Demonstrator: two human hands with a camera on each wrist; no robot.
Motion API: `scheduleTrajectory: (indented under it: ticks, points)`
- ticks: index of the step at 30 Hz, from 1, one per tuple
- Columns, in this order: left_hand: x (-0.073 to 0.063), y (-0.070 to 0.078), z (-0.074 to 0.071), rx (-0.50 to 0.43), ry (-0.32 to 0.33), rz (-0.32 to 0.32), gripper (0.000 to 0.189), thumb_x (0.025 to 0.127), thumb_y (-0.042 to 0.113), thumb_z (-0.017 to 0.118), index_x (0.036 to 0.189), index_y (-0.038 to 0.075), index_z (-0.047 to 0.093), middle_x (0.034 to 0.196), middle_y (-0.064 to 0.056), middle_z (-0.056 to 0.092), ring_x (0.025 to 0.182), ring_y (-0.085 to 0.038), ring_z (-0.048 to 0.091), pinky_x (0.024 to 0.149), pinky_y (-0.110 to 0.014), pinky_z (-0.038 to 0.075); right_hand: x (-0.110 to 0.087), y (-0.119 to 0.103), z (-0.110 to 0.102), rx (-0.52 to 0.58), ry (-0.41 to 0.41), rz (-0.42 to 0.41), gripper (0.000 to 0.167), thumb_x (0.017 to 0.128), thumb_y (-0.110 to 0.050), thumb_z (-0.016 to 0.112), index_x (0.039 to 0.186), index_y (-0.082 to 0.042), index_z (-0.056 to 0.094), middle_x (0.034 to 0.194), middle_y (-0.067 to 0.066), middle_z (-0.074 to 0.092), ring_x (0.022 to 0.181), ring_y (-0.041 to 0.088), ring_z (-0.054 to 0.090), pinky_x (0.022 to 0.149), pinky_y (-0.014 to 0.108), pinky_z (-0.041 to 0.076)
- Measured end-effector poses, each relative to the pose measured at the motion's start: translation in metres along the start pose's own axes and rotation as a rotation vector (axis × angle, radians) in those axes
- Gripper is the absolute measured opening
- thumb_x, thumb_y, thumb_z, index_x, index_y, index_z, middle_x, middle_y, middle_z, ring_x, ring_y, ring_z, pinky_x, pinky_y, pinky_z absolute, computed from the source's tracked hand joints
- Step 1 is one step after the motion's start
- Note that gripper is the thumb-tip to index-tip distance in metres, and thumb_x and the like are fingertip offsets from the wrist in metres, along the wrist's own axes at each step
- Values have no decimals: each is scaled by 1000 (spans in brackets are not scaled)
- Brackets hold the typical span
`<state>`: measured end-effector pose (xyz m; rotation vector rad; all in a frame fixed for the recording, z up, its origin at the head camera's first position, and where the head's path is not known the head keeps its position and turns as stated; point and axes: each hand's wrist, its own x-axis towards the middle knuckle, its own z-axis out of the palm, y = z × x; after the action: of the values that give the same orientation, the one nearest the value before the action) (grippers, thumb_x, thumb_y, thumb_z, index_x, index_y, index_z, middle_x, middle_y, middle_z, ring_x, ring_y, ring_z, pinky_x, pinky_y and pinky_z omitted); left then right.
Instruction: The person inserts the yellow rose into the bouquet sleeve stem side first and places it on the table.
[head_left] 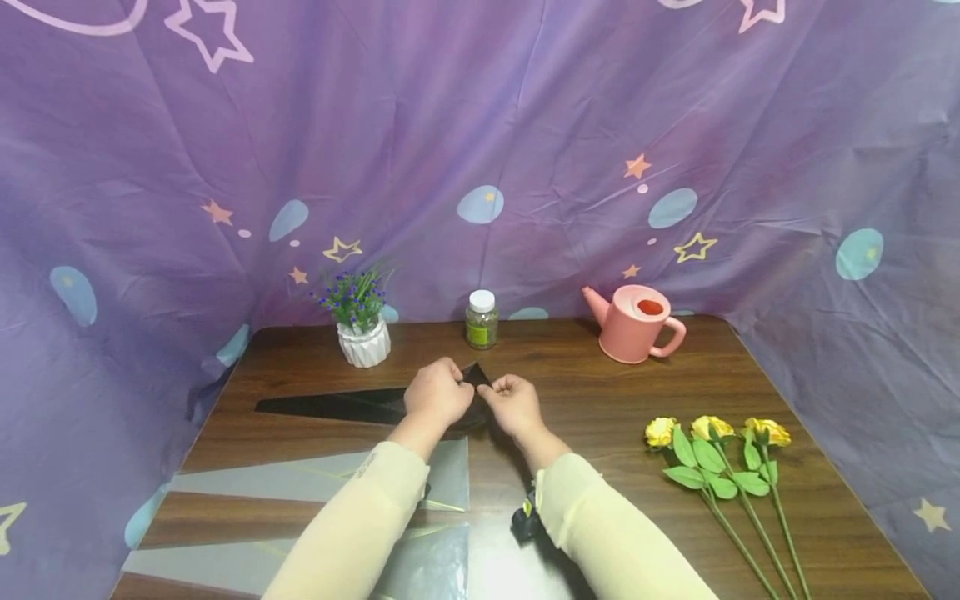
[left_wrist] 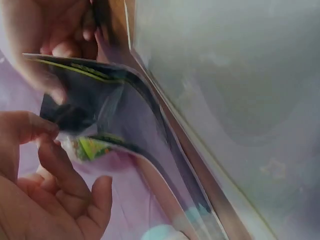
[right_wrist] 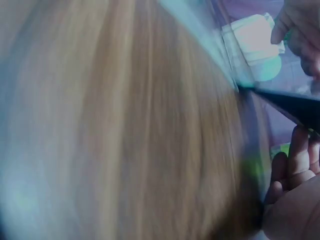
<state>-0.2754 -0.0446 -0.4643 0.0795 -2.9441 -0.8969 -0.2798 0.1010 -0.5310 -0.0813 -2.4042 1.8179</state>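
A black flower-wrapping sleeve [head_left: 330, 406] with a long narrow tail lies toward the left in the head view. My left hand [head_left: 437, 390] pinches one side of its wide mouth, and my right hand [head_left: 516, 403] pinches the other side near a raised corner. In the left wrist view the mouth of the sleeve [left_wrist: 135, 112] stands parted, with yellow lines along its edges. The right wrist view catches part of the dark sleeve [right_wrist: 292, 106] between the fingers of both hands. Two greyish see-through sleeves [head_left: 262, 478] [head_left: 435, 562] lie flat nearer to me.
Three yellow roses [head_left: 708, 429] on long stems lie at the right. Along the back stand a white pot [head_left: 365, 343] of blue-purple flowers, a lidded jar [head_left: 482, 321] and a pink watering can [head_left: 628, 333]. A purple curtain [head_left: 420, 150] hangs behind the wooden table [head_left: 592, 433].
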Motion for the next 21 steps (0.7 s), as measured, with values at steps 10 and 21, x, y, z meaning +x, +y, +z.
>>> scheduleTrajectory:
  ticks: [10, 21]
  points:
    - [5, -6, -1, -141, -85, -51, 12, 85, 25, 77, 84, 15, 69, 89, -4, 71, 88, -27, 69, 76, -44, 55, -7, -17, -42, -111, -99, -165, 13, 88, -3, 79, 88, 2, 67, 70, 2, 67, 59, 6, 56, 56, 22, 45]
    - [0, -9, -7, -221, -61, -49, 11, 87, 21, 75, 87, 10, 71, 94, -8, 73, 97, -32, 70, 88, -47, 56, -36, -60, -161, -422, -77, -402, 8, 89, -3, 81, 92, -3, 73, 77, 0, 70, 69, 11, 62, 66, 28, 52]
